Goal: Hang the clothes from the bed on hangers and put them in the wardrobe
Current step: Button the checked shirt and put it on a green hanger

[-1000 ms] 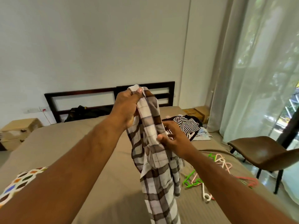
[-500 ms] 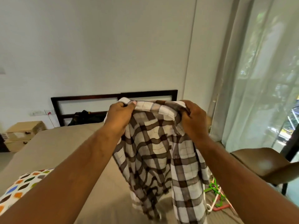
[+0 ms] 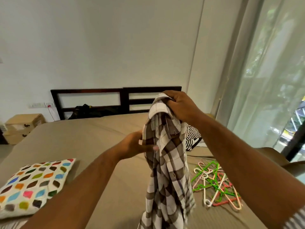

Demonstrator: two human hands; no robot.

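A brown and white checked shirt (image 3: 168, 176) hangs bunched above the bed (image 3: 92, 139). My right hand (image 3: 179, 106) grips its collar at the top. Lower down, my left hand (image 3: 135, 144) pinches the shirt's front edge with thumb and fingers. On the bed to the right lies a tangle of green, pink, white and red plastic hangers (image 3: 216, 184). A black and white striped garment (image 3: 192, 138) lies behind the shirt near the bed's far right corner. No wardrobe is in view.
A cushion with coloured spots (image 3: 33, 184) sits on the bed at the left. Dark clothing (image 3: 87, 111) lies by the dark wooden headboard (image 3: 115, 100). Cardboard boxes (image 3: 23, 126) stand at the far left. Sheer curtains (image 3: 267, 76) and a brown chair (image 3: 274, 154) are at the right.
The shirt was spread wide between both hands; now my right hand alone holds the collar up and the shirt hangs bunched. My left hand has dropped to the front edge.
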